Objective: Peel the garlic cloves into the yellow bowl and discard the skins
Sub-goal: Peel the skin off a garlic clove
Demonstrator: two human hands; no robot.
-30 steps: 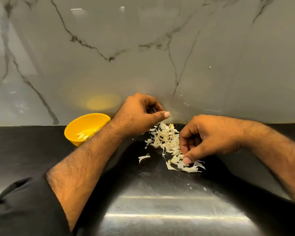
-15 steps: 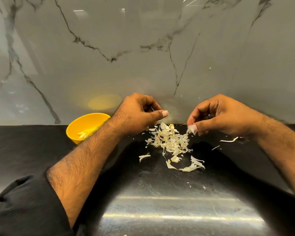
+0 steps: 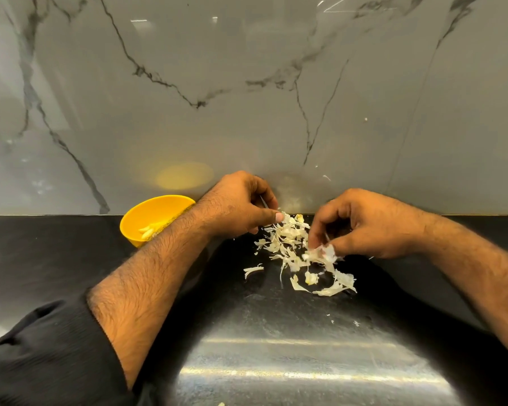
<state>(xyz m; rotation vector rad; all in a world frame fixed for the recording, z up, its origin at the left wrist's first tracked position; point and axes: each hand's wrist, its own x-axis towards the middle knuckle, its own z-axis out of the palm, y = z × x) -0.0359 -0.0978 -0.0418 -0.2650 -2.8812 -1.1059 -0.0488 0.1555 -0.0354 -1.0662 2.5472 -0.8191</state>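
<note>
A pile of pale garlic skins (image 3: 288, 244) lies on the black counter between my hands. My right hand (image 3: 364, 224) hovers over the pile's right side and pinches a tuft of skins (image 3: 323, 254) between thumb and fingertips. At the pile's left edge my left hand (image 3: 241, 205) is curled, its thumb tip touching the skins; something thin shows between its fingers, but what it holds is hidden. The yellow bowl (image 3: 138, 218) stands to the left against the wall, partly behind my left forearm, with several peeled cloves (image 3: 147, 230) inside.
A grey marble wall (image 3: 247, 98) rises right behind the pile and bowl. A loose skin scrap (image 3: 252, 270) lies left of the pile, and tiny flakes (image 3: 343, 319) dot the glossy black counter (image 3: 276, 347) nearer me.
My right hand rose from the pile's near edge with some skin, then came back down onto the pile's right side, still pinching skins. My left hand stayed put.
</note>
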